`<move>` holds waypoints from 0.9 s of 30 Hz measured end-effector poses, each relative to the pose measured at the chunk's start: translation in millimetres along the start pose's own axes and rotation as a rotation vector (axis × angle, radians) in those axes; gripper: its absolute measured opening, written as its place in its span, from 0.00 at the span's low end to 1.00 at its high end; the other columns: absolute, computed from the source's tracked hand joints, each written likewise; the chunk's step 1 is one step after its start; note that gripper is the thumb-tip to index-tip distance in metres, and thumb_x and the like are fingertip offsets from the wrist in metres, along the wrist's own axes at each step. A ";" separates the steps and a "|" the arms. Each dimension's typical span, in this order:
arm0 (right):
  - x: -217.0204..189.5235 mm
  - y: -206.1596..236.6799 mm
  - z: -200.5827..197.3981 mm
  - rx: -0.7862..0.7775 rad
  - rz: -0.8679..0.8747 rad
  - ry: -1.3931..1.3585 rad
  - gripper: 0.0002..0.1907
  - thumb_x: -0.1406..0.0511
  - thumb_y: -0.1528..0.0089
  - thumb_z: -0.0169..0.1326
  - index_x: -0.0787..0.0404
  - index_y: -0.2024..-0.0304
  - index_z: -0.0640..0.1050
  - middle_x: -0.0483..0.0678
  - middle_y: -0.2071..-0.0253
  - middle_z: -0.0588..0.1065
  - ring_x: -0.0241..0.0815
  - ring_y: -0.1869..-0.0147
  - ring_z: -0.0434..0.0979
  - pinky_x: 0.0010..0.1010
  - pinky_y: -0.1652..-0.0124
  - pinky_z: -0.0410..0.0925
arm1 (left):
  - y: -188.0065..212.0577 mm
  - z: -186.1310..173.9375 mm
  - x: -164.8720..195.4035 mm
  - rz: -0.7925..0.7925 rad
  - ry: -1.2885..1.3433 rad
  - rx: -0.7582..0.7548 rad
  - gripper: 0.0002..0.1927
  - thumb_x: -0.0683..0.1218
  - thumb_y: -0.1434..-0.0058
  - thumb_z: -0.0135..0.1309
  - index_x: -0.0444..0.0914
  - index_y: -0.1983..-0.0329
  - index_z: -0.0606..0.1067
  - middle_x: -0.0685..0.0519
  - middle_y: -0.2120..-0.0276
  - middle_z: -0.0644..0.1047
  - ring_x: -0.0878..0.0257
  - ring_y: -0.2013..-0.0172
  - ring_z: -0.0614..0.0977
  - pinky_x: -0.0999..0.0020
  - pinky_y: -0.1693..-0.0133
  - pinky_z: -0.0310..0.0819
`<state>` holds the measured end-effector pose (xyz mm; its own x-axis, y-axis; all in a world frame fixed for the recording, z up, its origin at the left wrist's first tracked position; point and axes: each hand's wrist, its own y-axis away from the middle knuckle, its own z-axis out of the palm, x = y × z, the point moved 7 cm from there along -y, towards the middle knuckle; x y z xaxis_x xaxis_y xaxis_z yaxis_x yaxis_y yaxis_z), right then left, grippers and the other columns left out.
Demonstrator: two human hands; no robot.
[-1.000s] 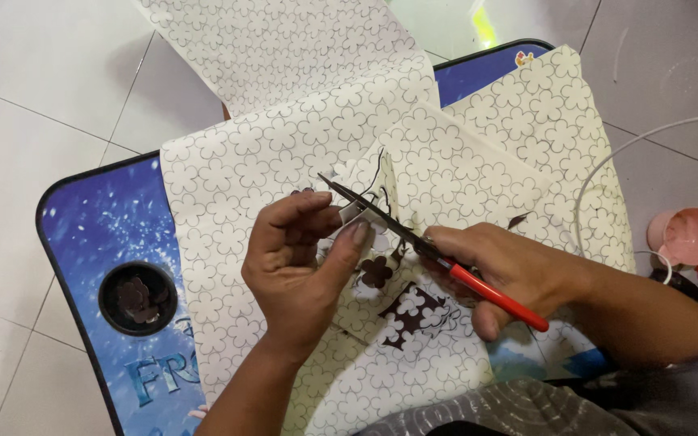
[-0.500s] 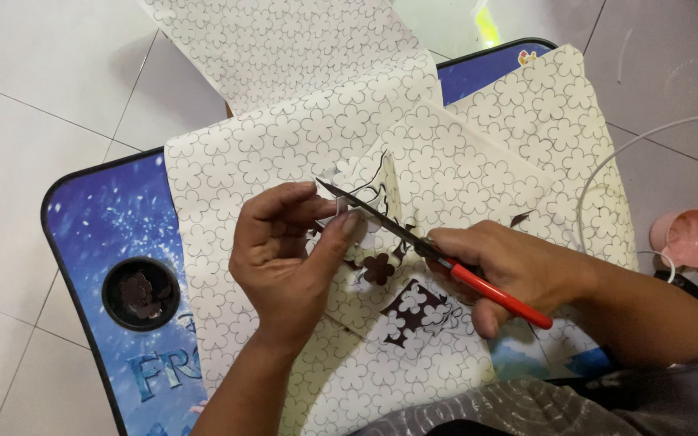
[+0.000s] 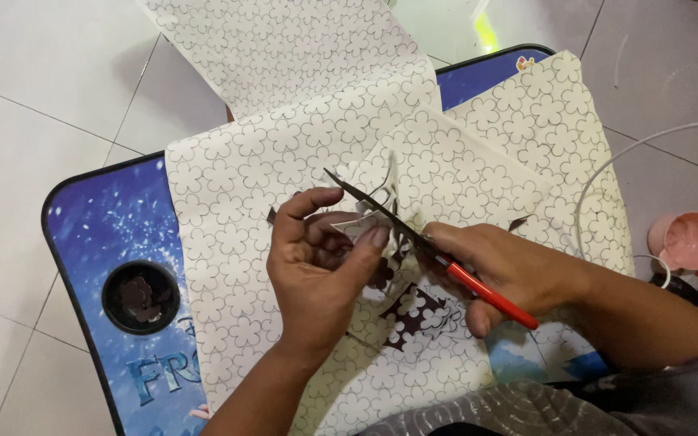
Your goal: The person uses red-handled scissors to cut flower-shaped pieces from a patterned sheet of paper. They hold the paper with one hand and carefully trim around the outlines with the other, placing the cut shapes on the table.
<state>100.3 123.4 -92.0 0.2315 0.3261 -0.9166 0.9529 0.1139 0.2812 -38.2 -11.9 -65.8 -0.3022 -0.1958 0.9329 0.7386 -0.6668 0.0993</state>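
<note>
On the left, the small blue picture-printed folding table (image 3: 98, 234) with a black rim has a round black cup well (image 3: 140, 296) holding dark paper scraps. Draped across the table is the long white sheet printed with outlined flower shapes (image 3: 284, 161), thin and limp, hanging over the far edge toward the pale tiled floor (image 3: 34, 73). The left hand (image 3: 317, 266) pinches a small cut flap of that sheet (image 3: 365, 222) between thumb and curled fingers, close beside the blades; such light, floppy paper likely tears or buckles easily, so a hold right next to the cut line seems soundest. The red-handled scissors (image 3: 414, 242) lie with their dark blades slightly apart over the flap, the handles closed inside the right hand (image 3: 502, 270), whose fingers wrap them firmly. Below them a dark brown backing (image 3: 418, 315) shows where flowers are cut away. Far right, a pink plastic cup (image 3: 688, 241) stands on the floor beside a thin white cord (image 3: 607, 165).
</note>
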 end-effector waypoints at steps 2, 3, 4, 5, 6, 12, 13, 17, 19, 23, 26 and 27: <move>-2.7 0.8 0.8 -0.010 -0.013 0.006 0.53 0.19 0.54 0.38 0.57 0.61 0.71 0.40 0.76 0.68 0.35 0.74 0.73 0.29 0.76 0.68 | 0.5 0.9 -1.3 0.006 -0.025 -0.017 0.24 0.34 0.40 0.63 0.34 0.43 0.67 0.52 0.62 0.80 0.72 0.67 0.80 0.82 0.68 0.77; -4.2 0.9 1.2 -0.016 -0.020 0.009 0.53 0.18 0.53 0.37 0.56 0.60 0.71 0.40 0.76 0.67 0.35 0.74 0.72 0.29 0.75 0.68 | 0.9 0.8 -1.9 0.015 -0.028 -0.019 0.24 0.34 0.40 0.64 0.34 0.44 0.68 0.53 0.62 0.79 0.73 0.67 0.80 0.82 0.68 0.76; -5.7 0.8 0.6 -0.013 -0.025 0.008 0.53 0.18 0.53 0.37 0.56 0.60 0.71 0.40 0.75 0.67 0.35 0.73 0.72 0.29 0.75 0.68 | 0.7 0.1 -1.9 0.027 -0.032 -0.022 0.23 0.34 0.40 0.64 0.35 0.45 0.68 0.55 0.63 0.78 0.73 0.66 0.80 0.83 0.69 0.76; -7.3 1.2 -0.1 -0.010 -0.030 0.007 0.53 0.18 0.52 0.37 0.57 0.59 0.71 0.40 0.75 0.67 0.36 0.73 0.72 0.29 0.74 0.68 | 0.7 -0.4 -2.6 0.026 -0.038 -0.030 0.22 0.34 0.40 0.64 0.35 0.46 0.68 0.55 0.64 0.78 0.73 0.67 0.79 0.83 0.68 0.75; -8.5 1.8 -0.5 -0.008 -0.033 0.005 0.53 0.18 0.52 0.36 0.57 0.58 0.71 0.41 0.75 0.67 0.36 0.72 0.72 0.30 0.73 0.68 | 1.3 -0.7 -3.3 0.023 -0.043 -0.038 0.21 0.34 0.39 0.65 0.35 0.48 0.68 0.55 0.65 0.78 0.74 0.67 0.78 0.83 0.68 0.74; -1.9 3.1 0.7 -0.016 0.031 -0.028 0.54 0.18 0.56 0.38 0.57 0.61 0.71 0.39 0.79 0.68 0.35 0.77 0.73 0.28 0.78 0.69 | -0.3 -4.0 -1.3 0.026 -0.085 -0.041 0.22 0.35 0.40 0.66 0.36 0.48 0.68 0.54 0.66 0.78 0.74 0.67 0.78 0.83 0.68 0.74; -1.0 3.3 1.2 -0.017 0.019 -0.017 0.53 0.18 0.55 0.38 0.57 0.62 0.71 0.39 0.78 0.68 0.34 0.77 0.73 0.27 0.78 0.69 | -0.8 -3.5 0.3 0.037 -0.084 -0.050 0.22 0.35 0.40 0.65 0.36 0.47 0.68 0.54 0.65 0.78 0.73 0.67 0.79 0.83 0.67 0.74; 5.1 3.2 3.3 -0.023 -0.009 0.015 0.52 0.18 0.55 0.37 0.56 0.63 0.70 0.39 0.78 0.67 0.33 0.78 0.73 0.26 0.78 0.70 | -1.5 -4.4 -0.3 0.012 -0.054 -0.027 0.22 0.35 0.41 0.64 0.36 0.47 0.67 0.53 0.65 0.79 0.72 0.65 0.81 0.82 0.67 0.78; 7.7 4.2 3.8 -0.027 -0.011 0.019 0.52 0.18 0.55 0.37 0.56 0.64 0.70 0.39 0.79 0.67 0.33 0.78 0.73 0.26 0.78 0.70 | -1.5 -5.8 -1.3 0.003 -0.018 -0.022 0.22 0.34 0.40 0.63 0.36 0.47 0.67 0.52 0.65 0.80 0.71 0.64 0.83 0.82 0.66 0.79; 8.8 6.3 2.1 -0.026 -0.026 0.026 0.51 0.19 0.53 0.38 0.56 0.64 0.70 0.39 0.78 0.66 0.33 0.78 0.72 0.26 0.78 0.69 | -1.9 -8.8 -0.7 0.052 -0.022 -0.015 0.23 0.34 0.38 0.64 0.35 0.44 0.68 0.52 0.63 0.78 0.71 0.63 0.81 0.81 0.64 0.78; 7.7 5.8 0.5 -0.024 -0.044 0.041 0.51 0.19 0.53 0.38 0.56 0.64 0.70 0.39 0.78 0.66 0.33 0.77 0.71 0.27 0.78 0.68 | -3.1 -12.8 -0.4 0.075 -0.045 0.007 0.23 0.33 0.39 0.64 0.35 0.45 0.68 0.51 0.60 0.79 0.70 0.59 0.82 0.80 0.60 0.80; 7.2 5.6 0.2 -0.024 -0.049 0.046 0.50 0.19 0.53 0.38 0.56 0.64 0.71 0.39 0.78 0.66 0.33 0.77 0.71 0.27 0.78 0.67 | -3.2 -14.2 0.1 0.080 -0.053 0.013 0.23 0.33 0.39 0.64 0.36 0.45 0.68 0.51 0.59 0.79 0.69 0.59 0.82 0.79 0.60 0.81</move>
<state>107.4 126.2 -97.0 0.1748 0.3625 -0.9154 0.9577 0.1531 0.2435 -49.2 -20.0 -70.9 -0.2104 -0.2096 0.9549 0.7671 -0.6409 0.0284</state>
